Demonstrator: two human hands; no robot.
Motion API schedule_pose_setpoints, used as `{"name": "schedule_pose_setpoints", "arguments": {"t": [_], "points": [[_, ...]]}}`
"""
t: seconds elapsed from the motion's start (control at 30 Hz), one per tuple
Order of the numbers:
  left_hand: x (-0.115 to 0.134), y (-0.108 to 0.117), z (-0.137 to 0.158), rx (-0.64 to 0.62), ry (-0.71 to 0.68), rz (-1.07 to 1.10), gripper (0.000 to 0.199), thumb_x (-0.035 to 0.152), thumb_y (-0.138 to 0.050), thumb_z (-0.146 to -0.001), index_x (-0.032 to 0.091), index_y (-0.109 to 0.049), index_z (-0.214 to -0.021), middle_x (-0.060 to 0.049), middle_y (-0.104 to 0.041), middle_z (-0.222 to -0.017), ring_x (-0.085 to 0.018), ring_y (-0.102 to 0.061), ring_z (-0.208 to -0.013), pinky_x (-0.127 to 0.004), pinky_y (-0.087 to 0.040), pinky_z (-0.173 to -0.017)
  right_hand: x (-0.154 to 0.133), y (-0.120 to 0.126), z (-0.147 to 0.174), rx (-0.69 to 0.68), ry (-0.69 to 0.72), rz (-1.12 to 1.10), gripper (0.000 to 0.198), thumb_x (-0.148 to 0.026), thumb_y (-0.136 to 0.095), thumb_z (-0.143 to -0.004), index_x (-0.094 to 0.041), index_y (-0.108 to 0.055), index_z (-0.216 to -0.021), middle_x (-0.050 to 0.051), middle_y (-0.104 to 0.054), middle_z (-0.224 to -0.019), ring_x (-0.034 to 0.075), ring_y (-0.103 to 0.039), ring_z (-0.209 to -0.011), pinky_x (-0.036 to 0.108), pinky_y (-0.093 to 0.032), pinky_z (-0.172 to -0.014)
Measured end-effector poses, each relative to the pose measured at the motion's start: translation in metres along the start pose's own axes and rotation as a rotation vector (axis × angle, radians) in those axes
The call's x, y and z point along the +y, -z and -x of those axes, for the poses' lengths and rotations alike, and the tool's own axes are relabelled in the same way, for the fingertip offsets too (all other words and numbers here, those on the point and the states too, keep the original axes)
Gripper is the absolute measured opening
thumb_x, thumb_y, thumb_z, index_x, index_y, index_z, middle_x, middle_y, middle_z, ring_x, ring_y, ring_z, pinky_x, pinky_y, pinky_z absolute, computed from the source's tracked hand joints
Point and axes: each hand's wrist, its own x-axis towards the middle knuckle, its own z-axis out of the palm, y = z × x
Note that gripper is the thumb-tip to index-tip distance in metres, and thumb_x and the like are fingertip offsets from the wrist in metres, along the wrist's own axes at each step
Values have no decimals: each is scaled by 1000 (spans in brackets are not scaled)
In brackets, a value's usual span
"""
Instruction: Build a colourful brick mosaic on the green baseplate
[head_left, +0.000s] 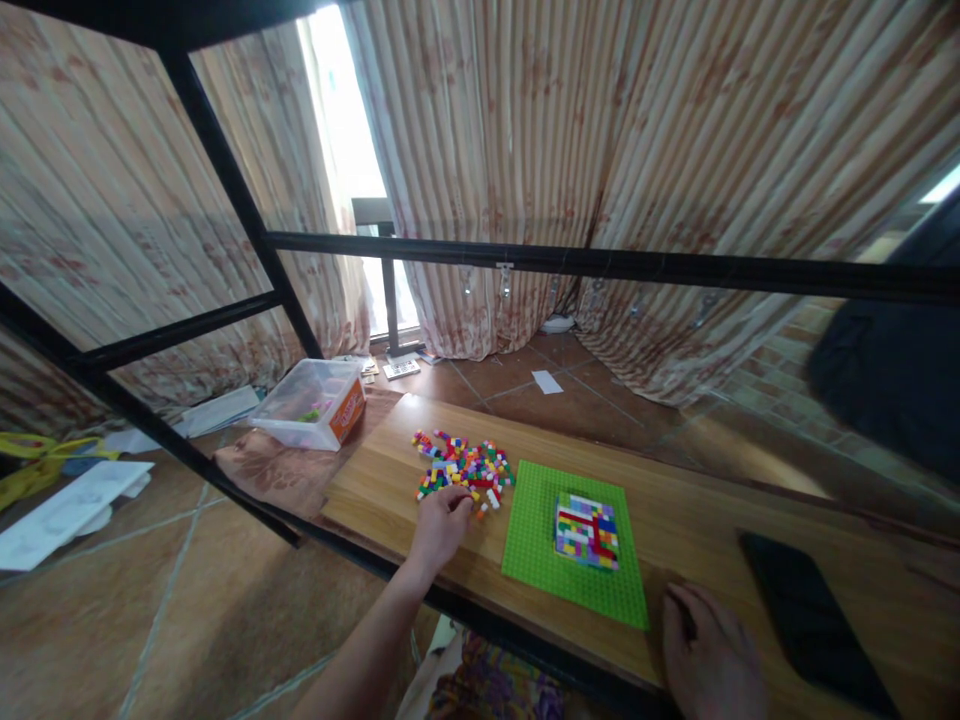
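Note:
My left hand (442,525) is at the near edge of a loose pile of small coloured toy bricks (465,465), thumb and fingers pinched together. Whatever they hold, if anything, is too small to make out. Right of the pile lies a green baseplate (529,540) bearing a low, roughly square build of multicoloured bricks (586,532), with red and white pieces in its middle. Beyond the baseplate's right corner, my right hand (712,655) rests on the wooden tabletop (675,530). Its fingers are loosely curled in, and nothing shows in them.
A black phone-like slab (814,620) lies right of my right hand. A clear plastic box (311,405) with an orange label stands beyond the table's left end. Black metal bars (525,255) frame the space, with patterned curtains (487,150) behind. Papers (71,510) lie at the left.

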Motion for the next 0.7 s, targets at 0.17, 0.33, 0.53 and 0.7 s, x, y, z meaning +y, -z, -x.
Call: {"name": "schedule_pose_setpoints", "arguments": {"t": [0.17, 0.33, 0.53, 0.7], "points": [[-1, 1, 2, 9, -34, -93, 17, 23, -55, -74, 18, -65, -61, 3, -56, -50, -12, -51, -51, -21, -37, -51, -2, 1, 1, -26, -47, -22, 45, -43, -34, -94, -12, -67, -98, 16, -69, -105, 29, -62, -98, 43, -47, -89], [1, -2, -1, 43, -30, -145, 17, 22, -54, -74, 19, -67, -63, 2, -59, -52, -13, -54, -51, -22, -38, -52, -2, 1, 1, -32, -58, -54, 44, -42, -36, -94, -12, -67, -99, 17, -69, -105, 30, -61, -101, 45, -46, -91], [1, -9, -3, 46, -25, -201, 19, 22, -54, -77, 19, -71, -70, 2, -58, -48, -13, -54, -48, -22, -38, -50, -4, 4, -1, -51, -68, -66, 41, -41, -37, -94, -13, -66, -99, 17, -69, -105, 30, -61, -100, 45, -47, -90], [6, -10, -8, 23, -37, -308, 20, 19, -55, -79, 20, -73, -69, 1, -61, -51, -14, -58, -54, -22, -39, -54, -3, 3, 0, -45, -72, -75, 41, -42, -37, -94, -13, -66, -99, 16, -68, -106, 30, -61, -101, 45, -46, -90]]}}
